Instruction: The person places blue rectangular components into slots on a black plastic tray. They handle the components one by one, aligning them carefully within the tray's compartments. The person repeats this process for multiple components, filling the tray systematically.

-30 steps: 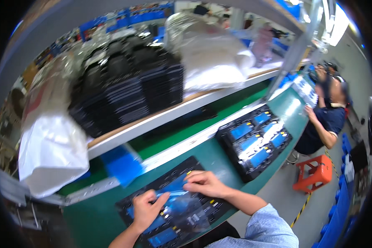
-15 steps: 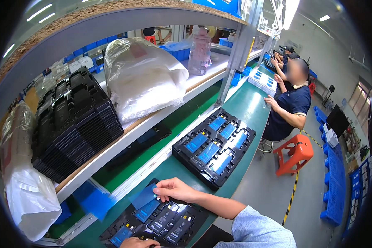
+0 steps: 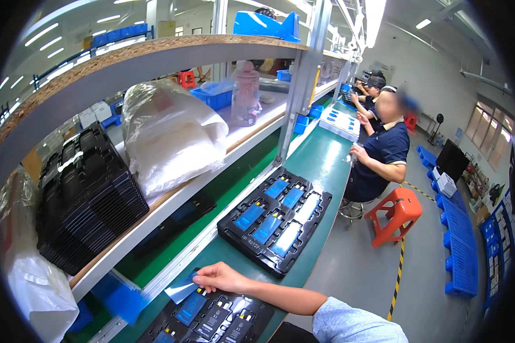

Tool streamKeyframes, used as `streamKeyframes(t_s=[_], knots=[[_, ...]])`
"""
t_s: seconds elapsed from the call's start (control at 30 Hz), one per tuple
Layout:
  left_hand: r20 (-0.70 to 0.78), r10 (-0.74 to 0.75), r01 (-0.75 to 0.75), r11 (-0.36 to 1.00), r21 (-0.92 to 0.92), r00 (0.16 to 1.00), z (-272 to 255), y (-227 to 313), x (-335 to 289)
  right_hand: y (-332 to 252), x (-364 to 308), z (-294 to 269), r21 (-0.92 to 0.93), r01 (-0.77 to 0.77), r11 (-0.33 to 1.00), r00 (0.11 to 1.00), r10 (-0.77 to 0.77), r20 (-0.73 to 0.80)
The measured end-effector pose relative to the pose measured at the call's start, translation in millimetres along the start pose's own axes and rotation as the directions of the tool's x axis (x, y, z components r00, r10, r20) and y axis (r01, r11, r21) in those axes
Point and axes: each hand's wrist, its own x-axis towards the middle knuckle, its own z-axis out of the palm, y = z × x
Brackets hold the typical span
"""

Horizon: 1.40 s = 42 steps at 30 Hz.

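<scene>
In the lower middle, my right hand point(image 3: 220, 278) pinches a thin, translucent blue film point(image 3: 182, 289) between thumb and fingers. It hangs over the far edge of a black plastic tray point(image 3: 263, 316) with moulded pockets. Below the hand, a flat battery with a blue face point(image 3: 190, 308) lies in one pocket. Two black-faced batteries with pale print lie beside it, a nearer one point(image 3: 238, 328) and a middle one point(image 3: 213, 321). Another blue-faced battery point(image 3: 165, 337) is cut off by the lower edge. My left hand is out of the picture.
Ahead on the green bench stands another black tray point(image 3: 226, 235) of several blue-faced batteries. Along the left runs a shelf with stacked black trays point(image 3: 91, 200), a plastic-wrapped bundle point(image 3: 171, 137) and a pink bottle point(image 3: 245, 97). A co-worker point(image 3: 383, 148) sits beyond, near an orange stool point(image 3: 393, 214).
The view has tilted up and shifted, so the near tray sits lower in it. My left hand has dropped out at the lower edge. My right hand still pinches the blue film.
</scene>
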Motion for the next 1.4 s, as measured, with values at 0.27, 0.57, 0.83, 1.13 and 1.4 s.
streamKeyframes(t_s=[0.27,0.57,0.83,1.13,1.4], knots=[[0.016,-0.064,0.064,0.998,0.005,0.998,2,-1,3,0,0,-1,-0.013,0.023,1.0,1.0,-0.023,0.017],[0.008,-0.081,0.08,0.996,0.025,0.997,5,-3,5,-1,2,-3,-0.04,0.013,0.999,1.0,-0.012,0.026],[0.028,-0.101,0.1,0.995,0.03,0.994,3,0,6,12,6,-10,-0.071,-0.011,0.997,1.0,0.013,0.025],[-0.05,-0.062,0.071,0.976,0.206,0.997,13,0,3,10,5,-8,-0.05,0.051,0.997,0.999,-0.05,0.021],[-0.05,-0.054,0.065,0.966,0.25,0.997,18,11,4,16,3,-4,-0.032,0.06,0.998,0.998,-0.06,-0.026]])
